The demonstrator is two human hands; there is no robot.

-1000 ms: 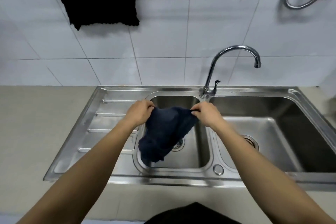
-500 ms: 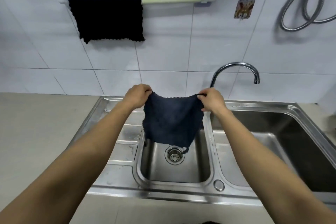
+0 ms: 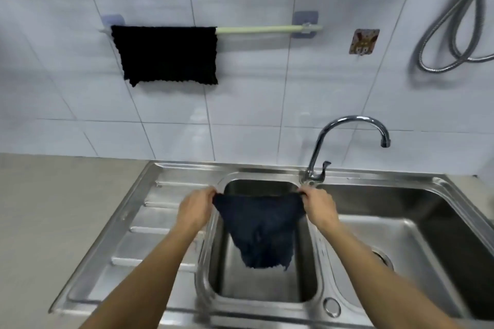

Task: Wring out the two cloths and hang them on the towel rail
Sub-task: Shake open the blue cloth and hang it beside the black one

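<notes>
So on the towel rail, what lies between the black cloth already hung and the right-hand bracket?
Nothing: in the head view that stretch of the towel rail is bare from the black cloth to the right bracket.

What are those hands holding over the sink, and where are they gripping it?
A dark blue cloth, stretched between its two top corners: left hand pinches one, right hand the other.

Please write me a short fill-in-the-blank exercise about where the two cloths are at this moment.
1. The black cloth hangs on the ____ end of the towel rail.
2. The dark blue cloth is held by ____ hands, the left hand and right hand.
3. It hangs above the ____ basin of the sink.
4. No water runs from the ____.

Answers: left; both; smaller; tap
</notes>
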